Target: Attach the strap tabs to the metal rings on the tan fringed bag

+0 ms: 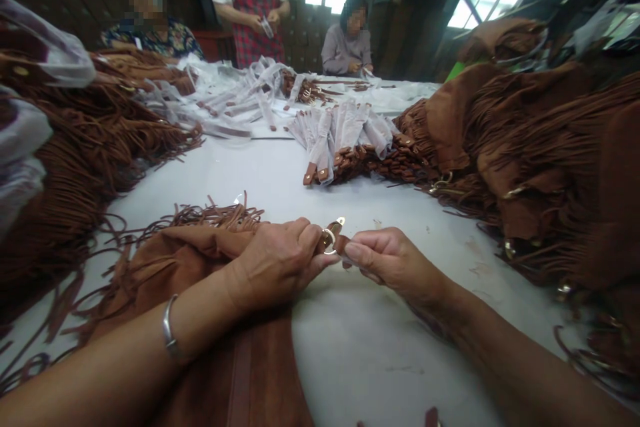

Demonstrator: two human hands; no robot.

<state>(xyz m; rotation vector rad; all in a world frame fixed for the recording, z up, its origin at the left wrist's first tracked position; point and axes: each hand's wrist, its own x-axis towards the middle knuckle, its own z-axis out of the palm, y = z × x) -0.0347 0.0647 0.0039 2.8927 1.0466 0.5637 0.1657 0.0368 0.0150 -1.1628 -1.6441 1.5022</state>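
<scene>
Nearest the camera, two bare forearms are seen reaching in from the bottom edge, the left one wearing a silver bangle (170,333). Beneath them a brown suede fringed bag (200,267) is laid flat on the white counter (380,340).

At the middle of the view, the left hand (277,260) is closed over the bag's upper corner, its grip pinched around a small gold ring (329,239). The right hand (387,257) is closed too, its fingertips pinched on the brown strap end (343,243) just beside that ring, so that the two hands touch. A strap tab appears to be in the course of being joined to the ring; the next move is judged to call for fine fingertip alignment while the ring is held steady.

Further back, strap ends wrapped in clear plastic (345,137) are heaped together, and fringed brown bags are piled at the left (85,147) and right (540,147). Across the counter three other people are seen, each with hands at work.
</scene>
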